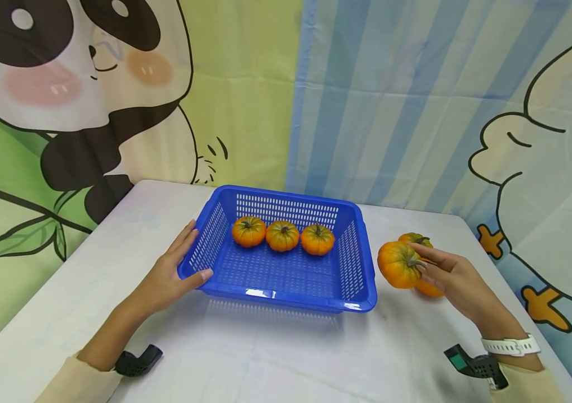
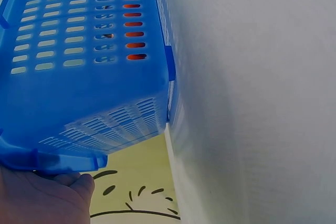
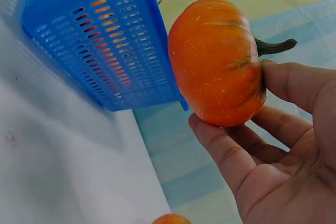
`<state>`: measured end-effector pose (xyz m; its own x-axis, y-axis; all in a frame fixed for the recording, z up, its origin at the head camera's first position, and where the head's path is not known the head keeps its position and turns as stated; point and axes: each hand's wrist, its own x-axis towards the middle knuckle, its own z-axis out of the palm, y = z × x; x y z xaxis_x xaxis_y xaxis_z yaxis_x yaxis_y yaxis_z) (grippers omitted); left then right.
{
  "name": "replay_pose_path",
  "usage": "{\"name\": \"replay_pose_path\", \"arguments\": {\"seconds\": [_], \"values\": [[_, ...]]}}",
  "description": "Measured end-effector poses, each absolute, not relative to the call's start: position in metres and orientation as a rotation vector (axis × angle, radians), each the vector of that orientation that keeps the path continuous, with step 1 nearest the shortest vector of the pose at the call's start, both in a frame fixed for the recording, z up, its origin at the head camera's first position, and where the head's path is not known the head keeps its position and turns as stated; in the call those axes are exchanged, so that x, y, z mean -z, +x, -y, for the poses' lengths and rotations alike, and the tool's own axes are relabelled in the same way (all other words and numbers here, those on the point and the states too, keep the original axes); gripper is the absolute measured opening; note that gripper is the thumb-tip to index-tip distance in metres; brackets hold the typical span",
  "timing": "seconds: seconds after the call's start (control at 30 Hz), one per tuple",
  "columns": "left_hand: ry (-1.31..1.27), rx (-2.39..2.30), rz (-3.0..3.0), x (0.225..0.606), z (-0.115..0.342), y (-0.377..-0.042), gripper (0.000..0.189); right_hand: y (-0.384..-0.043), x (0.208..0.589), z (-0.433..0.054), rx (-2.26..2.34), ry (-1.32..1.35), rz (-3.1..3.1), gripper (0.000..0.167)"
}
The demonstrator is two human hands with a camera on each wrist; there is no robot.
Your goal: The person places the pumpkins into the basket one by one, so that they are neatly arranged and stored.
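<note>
In the head view, a blue plastic basket (image 1: 286, 296) stands on the table with three small orange pumpkins (image 1: 282, 236) in a row inside it. My left hand (image 1: 170, 274) holds the basket's left front corner, thumb on the rim and fingers along the side; in the left wrist view the fingers (image 2: 79, 184) show under the rim. To the right of the basket, my right hand (image 1: 454, 280) grips another small pumpkin (image 3: 218, 61) between thumb and fingers, its green stem (image 3: 275, 46) uncovered. The held pumpkin hangs above the table, apart from the basket.
Behind the held pumpkin, partly hidden, are another pumpkin (image 1: 415, 239) and an orange one (image 1: 429, 288) on the white table (image 1: 276, 358). A cartoon-printed curtain (image 1: 245, 101) hangs along the table's back edge.
</note>
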<state>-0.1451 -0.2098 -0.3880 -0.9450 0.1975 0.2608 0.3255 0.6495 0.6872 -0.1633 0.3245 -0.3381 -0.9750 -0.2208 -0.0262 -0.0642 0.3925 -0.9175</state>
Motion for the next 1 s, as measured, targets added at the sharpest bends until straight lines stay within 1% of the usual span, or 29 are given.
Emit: {"name": "replay_pose_path", "arguments": {"seconds": [0.37, 0.73, 0.9, 1.0], "values": [[-0.428, 1.179, 2.711, 0.387, 0.21, -0.146, 0.091, -0.173, 0.324, -0.305, 1.631, -0.309, -2.499, 0.05], [-0.425, 1.17, 2.718, 0.385, 0.209, -0.144, 0.091, -0.183, 0.313, -0.281, 1.663, -0.432, -2.431, 0.05], [-0.428, 1.178, 2.712, 0.385, 0.209, -0.145, 0.091, -0.188, 0.306, -0.27, 1.637, -0.427, -2.434, 0.047], [-0.427, 1.178, 2.71, 0.384, 0.209, -0.144, 0.091, -0.193, 0.303, -0.263, 1.608, -0.417, -2.435, 0.048]]}}
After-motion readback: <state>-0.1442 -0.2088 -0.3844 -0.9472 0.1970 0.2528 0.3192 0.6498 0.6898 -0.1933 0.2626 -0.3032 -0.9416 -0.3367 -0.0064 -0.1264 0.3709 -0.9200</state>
